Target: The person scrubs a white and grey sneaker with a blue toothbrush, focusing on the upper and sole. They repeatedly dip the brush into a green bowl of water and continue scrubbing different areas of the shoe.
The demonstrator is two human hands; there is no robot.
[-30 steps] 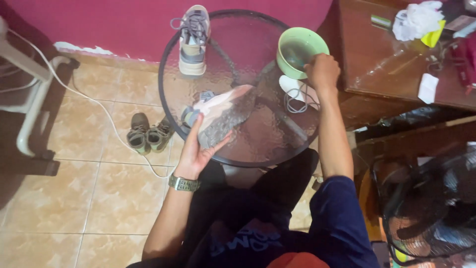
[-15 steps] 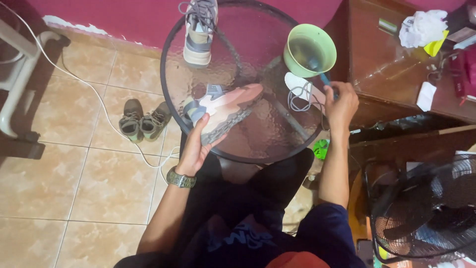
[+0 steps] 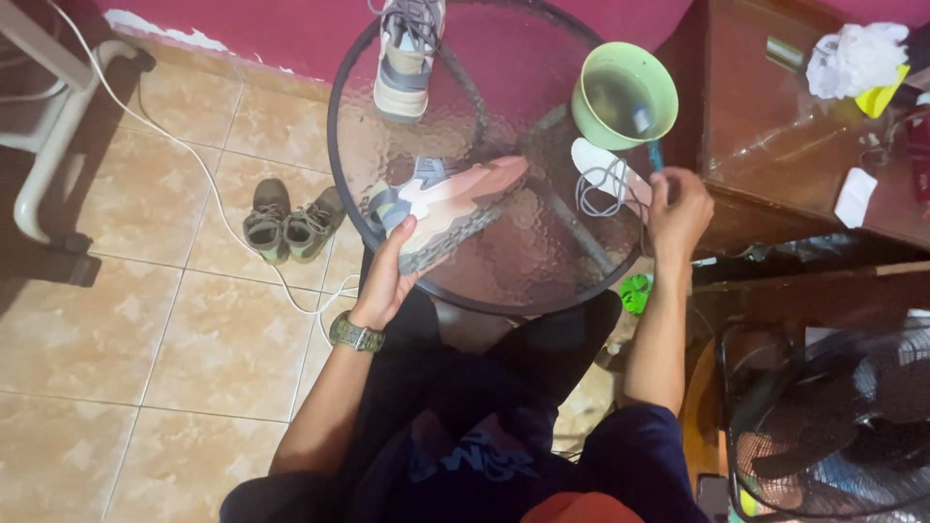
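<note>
My left hand (image 3: pixel 386 279) grips a pink and grey sneaker (image 3: pixel 448 199) by its heel, holding it on its side over the round glass table (image 3: pixel 504 271). My right hand (image 3: pixel 678 213) is closed around a thin blue-handled brush (image 3: pixel 651 143) whose head dips into a green bowl (image 3: pixel 625 95) of murky water at the table's far right. A white insole (image 3: pixel 599 165) and a loose grey lace (image 3: pixel 599 192) lie on the glass between the bowl and the sneaker. The matching sneaker (image 3: pixel 407 58) stands upright at the table's far edge.
A small pair of brown shoes (image 3: pixel 289 221) sits on the tiled floor left of the table, beside a white cable (image 3: pixel 208 199). A brown wooden cabinet (image 3: pixel 804 165) with crumpled cloth stands to the right. A black fan (image 3: pixel 833 426) is at lower right.
My right hand has drawn back from the bowl's rim toward me while keeping the brush in the water. The sneaker stays in my left hand, tipped slightly further onto its side.
</note>
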